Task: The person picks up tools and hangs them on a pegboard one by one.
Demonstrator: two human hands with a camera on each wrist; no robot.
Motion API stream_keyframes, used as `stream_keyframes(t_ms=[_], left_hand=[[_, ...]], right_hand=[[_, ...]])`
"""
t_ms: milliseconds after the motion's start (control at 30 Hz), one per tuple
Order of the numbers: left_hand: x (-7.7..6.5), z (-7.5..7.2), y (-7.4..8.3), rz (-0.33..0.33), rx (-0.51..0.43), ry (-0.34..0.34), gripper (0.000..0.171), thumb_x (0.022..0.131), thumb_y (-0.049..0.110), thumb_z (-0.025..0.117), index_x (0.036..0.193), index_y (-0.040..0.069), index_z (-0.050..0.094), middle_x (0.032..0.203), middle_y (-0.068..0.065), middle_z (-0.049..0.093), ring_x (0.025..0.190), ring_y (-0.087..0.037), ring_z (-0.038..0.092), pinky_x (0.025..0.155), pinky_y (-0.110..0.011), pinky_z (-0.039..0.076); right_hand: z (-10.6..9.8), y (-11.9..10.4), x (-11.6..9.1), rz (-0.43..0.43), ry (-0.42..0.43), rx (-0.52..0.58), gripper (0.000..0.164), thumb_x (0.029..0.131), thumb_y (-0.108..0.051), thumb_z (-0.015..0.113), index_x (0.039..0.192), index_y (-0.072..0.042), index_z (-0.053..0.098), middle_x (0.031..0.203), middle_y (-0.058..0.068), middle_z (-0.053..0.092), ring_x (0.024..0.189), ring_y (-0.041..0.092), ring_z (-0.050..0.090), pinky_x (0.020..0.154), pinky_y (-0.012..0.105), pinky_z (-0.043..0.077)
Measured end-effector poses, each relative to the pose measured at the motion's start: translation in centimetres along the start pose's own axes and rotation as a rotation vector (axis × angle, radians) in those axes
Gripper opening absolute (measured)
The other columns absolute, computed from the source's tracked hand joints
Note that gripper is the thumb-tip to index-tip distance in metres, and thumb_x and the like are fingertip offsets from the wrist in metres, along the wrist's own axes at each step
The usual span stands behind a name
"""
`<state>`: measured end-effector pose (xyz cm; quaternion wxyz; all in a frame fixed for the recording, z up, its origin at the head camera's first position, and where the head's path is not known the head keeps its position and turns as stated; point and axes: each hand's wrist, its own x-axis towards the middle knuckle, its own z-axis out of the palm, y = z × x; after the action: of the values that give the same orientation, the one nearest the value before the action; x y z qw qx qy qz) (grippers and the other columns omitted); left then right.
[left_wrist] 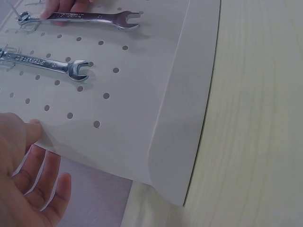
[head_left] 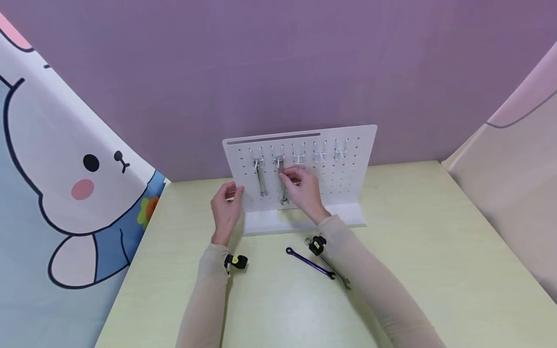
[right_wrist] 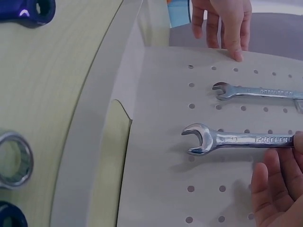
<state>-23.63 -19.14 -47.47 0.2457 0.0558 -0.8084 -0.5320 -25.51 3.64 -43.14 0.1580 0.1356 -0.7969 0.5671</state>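
Observation:
My right hand pinches a silver combination wrench between thumb and fingers. Its ring end is at the second hook from the left on a white pegboard, its open jaw pointing down. A smaller silver wrench hangs from the leftmost hook, beside it. At the board's left edge, my left hand grips the panel, thumb on the front face and fingers behind, as the left wrist view shows.
Three bare wire hooks line the board's upper right. On the table, a purple-blue wrench and a silver wrench lie in front of the board, by the right sleeve. A dark blue ring end shows in the right wrist view.

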Motion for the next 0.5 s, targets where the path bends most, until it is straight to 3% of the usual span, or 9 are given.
stream_keyframes(t_ms=[267, 500], left_hand=[[0.12, 0.01, 0.01, 0.005, 0.006, 0.002, 0.026, 0.102, 0.022, 0.073, 0.118, 0.002, 0.074, 0.11, -0.018, 0.077, 0.099, -0.032, 0.074, 0.076, -0.019, 0.052], [0.15, 0.06, -0.09, 0.006, 0.009, -0.002, 0.026, 0.102, 0.022, 0.073, 0.118, 0.002, 0.074, 0.11, -0.018, 0.077, 0.1, -0.032, 0.074, 0.076, -0.018, 0.051]], right_hand=[[-0.01, 0.46, -0.15, -0.008, 0.0, -0.004, 0.017, 0.1, -0.017, 0.075, 0.109, -0.003, 0.076, 0.105, 0.012, 0.078, 0.092, 0.025, 0.074, 0.082, 0.03, 0.062], [-0.01, 0.55, -0.42, 0.002, -0.009, -0.006, 0.016, 0.099, -0.015, 0.076, 0.109, -0.003, 0.077, 0.104, 0.012, 0.078, 0.089, 0.025, 0.073, 0.078, 0.025, 0.06]])
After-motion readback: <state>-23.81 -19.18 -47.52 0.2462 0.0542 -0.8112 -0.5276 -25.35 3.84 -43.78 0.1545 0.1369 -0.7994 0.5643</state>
